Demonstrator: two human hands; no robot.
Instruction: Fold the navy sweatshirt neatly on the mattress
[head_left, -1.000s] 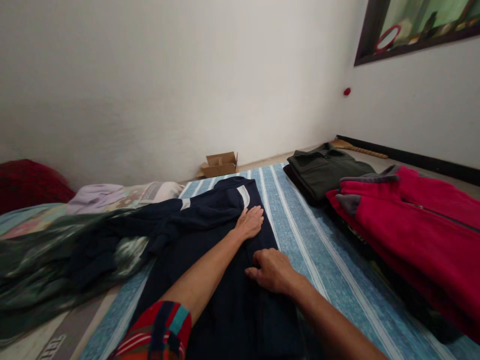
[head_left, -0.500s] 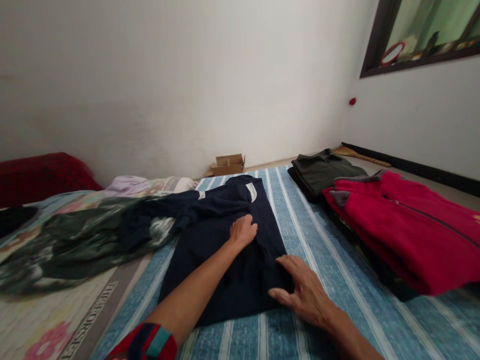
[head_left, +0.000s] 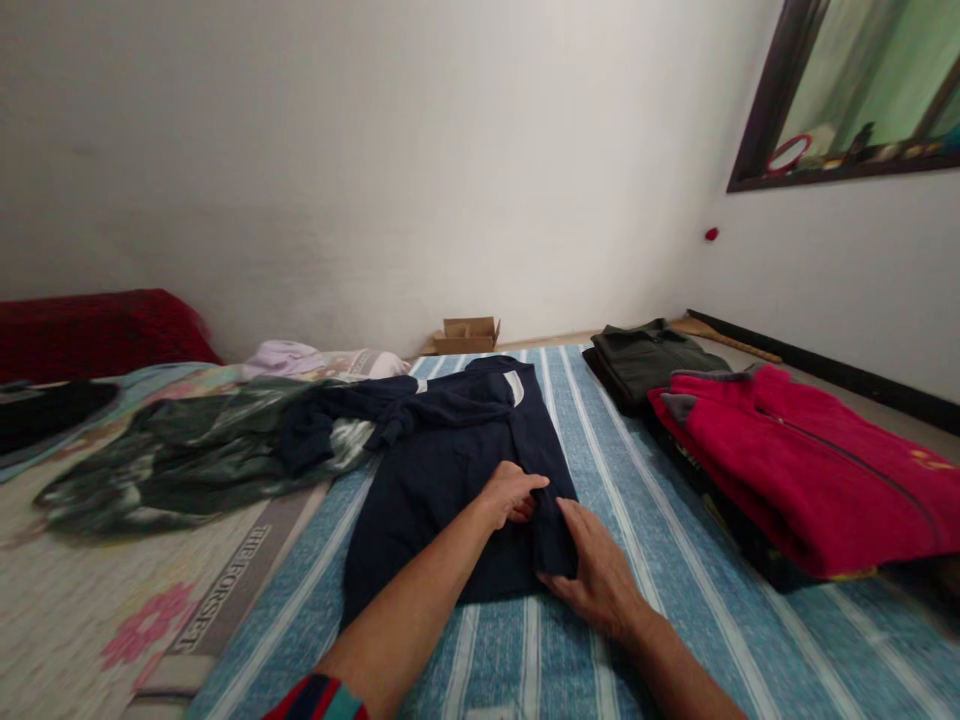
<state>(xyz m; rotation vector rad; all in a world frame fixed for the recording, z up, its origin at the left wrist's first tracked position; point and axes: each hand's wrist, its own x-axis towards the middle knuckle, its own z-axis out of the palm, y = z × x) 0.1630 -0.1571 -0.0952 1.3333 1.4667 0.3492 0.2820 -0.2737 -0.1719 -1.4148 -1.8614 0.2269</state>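
Note:
A navy long-sleeved top (head_left: 427, 470) lies on a blue striped bed sheet (head_left: 637, 600), its sleeves stretched to the left and white patches near its shoulders. Its right side is folded inward in a narrow strip. My left hand (head_left: 511, 495) is on the inner edge of that strip, index finger forward and the other fingers curled on the cloth. At the lower right edge, my right hand (head_left: 604, 575) has the fold between thumb and fingers. The sleeve ends rest over a dark green patterned garment (head_left: 202, 450).
To the right is a stack with a red fleece jacket (head_left: 810, 460) on top, and a dark green folded garment (head_left: 652, 355) behind it. A cardboard box (head_left: 469, 338) stands by the wall. At left are a floral mat (head_left: 97, 580), black clothing (head_left: 52, 415) and a red cover (head_left: 97, 325).
My left hand has moved toward the folded strip at right. My right hand has closed around the top's right edge, and the strip looks more raised. The camera view has shifted slightly.

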